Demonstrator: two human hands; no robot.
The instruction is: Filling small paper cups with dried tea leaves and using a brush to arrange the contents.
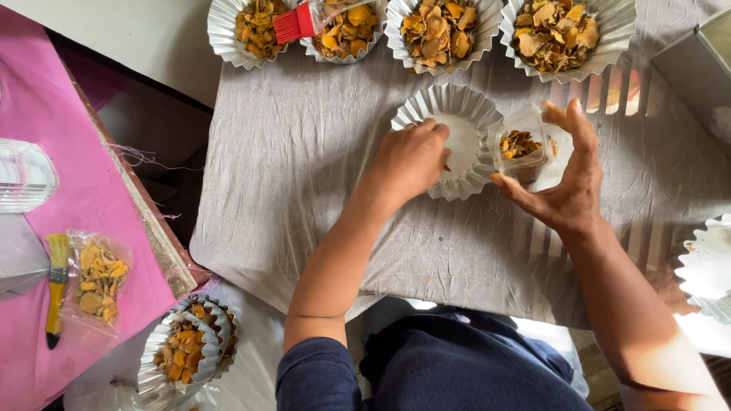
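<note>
My left hand [408, 161] reaches into a fluted silver foil tray [449, 103] on the grey cloth, its fingertips pinched together over the tray's white bottom. Whether a small piece is between the fingers I cannot tell. My right hand [567, 179] holds a small clear plastic bag [525, 144] partly filled with dried yellow-orange slices, its mouth turned toward the tray's right rim.
Several foil trays of dried slices [554, 30] line the far edge; a red brush [298, 21] lies across one. At left, a pink surface [114, 190] holds a filled bag [97, 280] and a yellow brush [55, 285]. Stacked trays [186, 350] sit near left; another foil tray [708, 266] at right.
</note>
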